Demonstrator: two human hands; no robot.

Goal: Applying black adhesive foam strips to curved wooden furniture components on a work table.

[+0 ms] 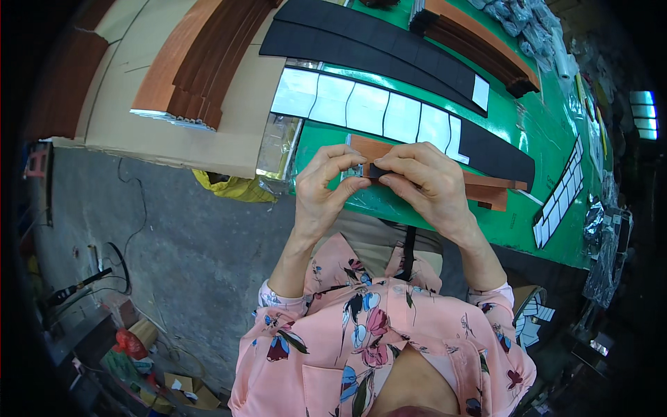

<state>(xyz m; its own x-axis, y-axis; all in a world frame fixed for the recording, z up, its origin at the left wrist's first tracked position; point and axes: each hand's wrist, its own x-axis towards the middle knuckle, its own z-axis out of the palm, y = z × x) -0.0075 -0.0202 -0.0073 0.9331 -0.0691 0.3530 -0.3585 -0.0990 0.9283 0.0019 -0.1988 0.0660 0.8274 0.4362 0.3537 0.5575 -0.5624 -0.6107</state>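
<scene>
Closest to the lens is your pink flowered blouse (389, 333), filling the lower middle, with both bare forearms rising from its sleeves to meet over the near edge of the green table (535, 132). Your left hand (321, 191) has thumb and forefinger pinched together on the left end of a small dark strip (375, 170), and your right hand (427, 182) has its fingers closed on the right part of that same piece, so both grips are clamped on it and the knuckles nearly touch. Just behind the grip, partly hidden by your fingers, a brown wooden slat (479, 182) lies across the table and runs out to the right of your right hand. Beyond the grip sits a long sheet of white backing (365, 110) cut into curved sections, and farther past that two long black curved strips (375, 42). To the upper left of the grip a stack of brown boards (201, 62) rests on cardboard (229, 132). Far to the upper right, another pile of brown slats (479, 45) lies along the table. Below and left of your left hand a yellow bag (233, 186) shows above the grey floor (174, 250).
</scene>
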